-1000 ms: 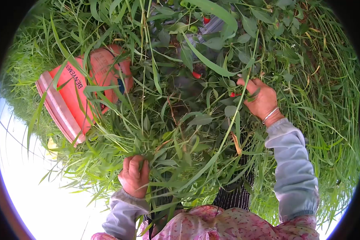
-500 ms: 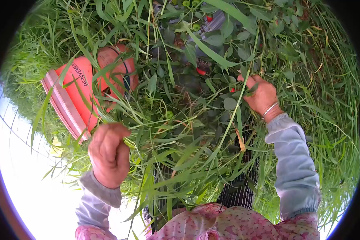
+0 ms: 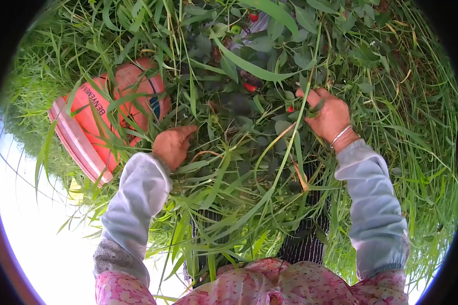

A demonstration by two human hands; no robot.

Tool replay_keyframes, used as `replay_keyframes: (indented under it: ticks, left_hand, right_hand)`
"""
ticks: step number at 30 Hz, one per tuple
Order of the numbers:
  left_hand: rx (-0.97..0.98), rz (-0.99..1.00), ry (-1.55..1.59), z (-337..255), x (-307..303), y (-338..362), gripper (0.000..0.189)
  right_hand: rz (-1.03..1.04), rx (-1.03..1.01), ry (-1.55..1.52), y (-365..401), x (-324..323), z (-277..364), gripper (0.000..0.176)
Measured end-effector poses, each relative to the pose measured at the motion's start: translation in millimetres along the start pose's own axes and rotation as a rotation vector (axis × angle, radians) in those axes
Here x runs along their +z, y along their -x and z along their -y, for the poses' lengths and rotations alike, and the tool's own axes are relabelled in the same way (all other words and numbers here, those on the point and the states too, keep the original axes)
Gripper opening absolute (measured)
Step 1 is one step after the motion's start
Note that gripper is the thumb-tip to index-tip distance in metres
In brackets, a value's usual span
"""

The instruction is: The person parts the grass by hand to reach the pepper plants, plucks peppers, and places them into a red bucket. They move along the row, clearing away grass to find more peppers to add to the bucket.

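My left hand (image 3: 173, 147) reaches low into the grass, its fingers drawn together and pointing right; what they pinch, if anything, is hidden. My right hand (image 3: 329, 116) is curled around part of a leafy pepper plant (image 3: 285, 127), with a leaf showing between thumb and fingers. A long grass stem (image 3: 290, 157) crosses in front of those fingertips. Close to the right hand hangs a small red pepper (image 3: 290, 109). Another red pepper (image 3: 250, 87) lies further left among dark leaves, beside a brown, shrivelled clump (image 3: 251, 78).
An orange-red bucket (image 3: 89, 109) with dark lettering lies tipped on its side at the left, partly covered by grass blades. Further up are a red pepper (image 3: 253, 17), a green pepper (image 3: 235, 29) and greyish sheeting (image 3: 259, 24). Tall grass (image 3: 412, 132) surrounds the plant.
My left hand has moved right and slightly up, from beside the bucket into the grass by the plant. The right hand stays nearly in place. The view has shifted slightly.
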State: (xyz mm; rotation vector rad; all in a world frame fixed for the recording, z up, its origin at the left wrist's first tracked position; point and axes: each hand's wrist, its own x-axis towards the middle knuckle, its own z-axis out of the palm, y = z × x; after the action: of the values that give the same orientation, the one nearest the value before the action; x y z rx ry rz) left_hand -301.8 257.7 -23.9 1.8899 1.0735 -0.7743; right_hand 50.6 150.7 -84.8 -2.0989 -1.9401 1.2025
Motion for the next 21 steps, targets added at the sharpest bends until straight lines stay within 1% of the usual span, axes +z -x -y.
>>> replay_keyframes:
  ticks: [1, 4, 5, 8, 9, 11, 12, 13, 14, 16, 17, 18, 19, 21]
  left_hand:
    - [-0.068, -0.004, 0.189, -2.3, -4.0, 1.8, 0.027]
    - [-0.126, 0.053, 0.255, -19.0, -13.3, -16.4, 0.027]
    - [-0.046, 0.038, 0.371, -27.0, -17.8, -23.0, 0.023]
    - [-0.041, 0.069, 0.800, -42.5, -22.0, -26.9, 0.020]
    - [-0.031, 0.075, 0.891, -44.7, -21.3, -23.0, 0.023]
    - [-0.087, 0.108, 0.828, -46.3, -15.7, -13.1, 0.028]
    - [-0.120, 0.127, 0.793, -45.3, -12.2, -5.6, 0.030]
    - [-0.135, 0.095, 0.803, -47.1, -6.1, 2.4, 0.030]
    - [-0.159, 0.081, 0.704, -45.6, -1.4, 10.3, 0.030]
    - [-0.209, 0.055, 0.513, -44.4, 6.7, 26.1, 0.030]
    - [-0.238, 0.019, 0.515, -47.9, 9.0, 32.3, 0.027]
    - [-0.262, -0.001, 0.580, -50.2, 13.4, 39.2, 0.026]
    - [-0.286, -0.028, 0.644, -49.5, 21.7, 45.5, 0.026]
    - [-0.302, -0.099, 0.778, -44.5, 42.9, 55.9, 0.023]
  right_hand:
    - [0.008, 0.007, 0.007, -0.5, 0.1, 0.8, 0.055]
    - [0.013, 0.023, -0.008, -0.9, -5.9, 5.1, 0.055]
    - [0.025, 0.019, 0.007, 0.0, -7.4, 4.9, 0.053]
    - [0.061, 0.016, 0.049, -2.9, -11.8, 6.8, 0.048]
    - [0.082, 0.021, 0.057, -5.4, -14.1, 10.5, 0.047]
    - [0.107, -0.010, 0.086, -12.2, -15.4, 12.4, 0.040]
    - [0.130, -0.003, 0.073, -16.1, -18.1, 13.8, 0.040]
    - [0.155, 0.001, 0.060, -20.6, -22.0, 17.1, 0.040]
    - [0.181, 0.005, 0.050, -23.9, -25.4, 20.7, 0.039]
    - [0.149, 0.000, -0.064, -24.7, -29.9, 24.2, 0.038]
    - [0.148, -0.009, -0.139, -24.7, -32.1, 22.6, 0.038]
    - [0.143, -0.025, -0.215, -29.0, -34.7, 24.1, 0.038]
    - [0.200, 0.009, -0.206, -32.1, -52.6, 35.1, 0.038]
    - [0.219, 0.106, -0.435, -39.3, -88.6, 64.9, 0.039]
